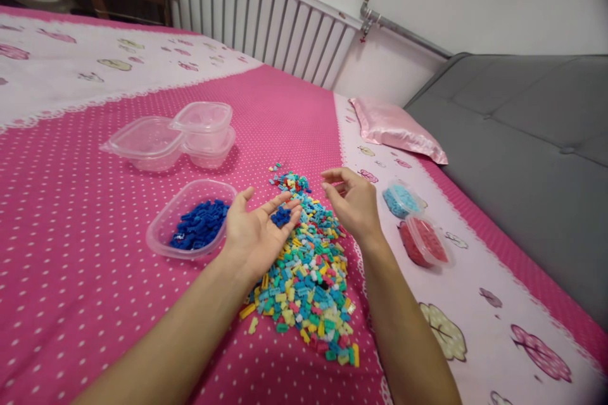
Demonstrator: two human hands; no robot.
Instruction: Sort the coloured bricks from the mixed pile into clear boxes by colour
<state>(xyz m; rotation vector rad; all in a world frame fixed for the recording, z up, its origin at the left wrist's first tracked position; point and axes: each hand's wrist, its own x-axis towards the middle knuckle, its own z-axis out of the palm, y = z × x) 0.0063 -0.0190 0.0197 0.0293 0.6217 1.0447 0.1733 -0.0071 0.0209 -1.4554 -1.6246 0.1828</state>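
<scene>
My left hand (259, 234) is palm up with its fingers stretched out, and a small heap of dark blue toy bricks (281, 216) rests on the fingers. Under and beside it spreads a long pile of mixed small toy bricks (313, 272) in yellow, teal, green, pink and other colours. Over the right side of this pile, my right hand (352, 202) has curved fingers, the thumb and forefinger tips slightly apart; nothing shows between them. Just left of my left hand stands a clear plastic tub (159, 237) containing dark blue bricks (202, 224).
Clear empty tubs (147, 139), some stacked (204, 117), stand at the back left. On the right are tubs of light blue bricks (401, 199) and red bricks (425, 240). A pink pillow (396, 130) lies on the bed near the grey headboard (522, 139); a radiator (270, 19) lines the wall.
</scene>
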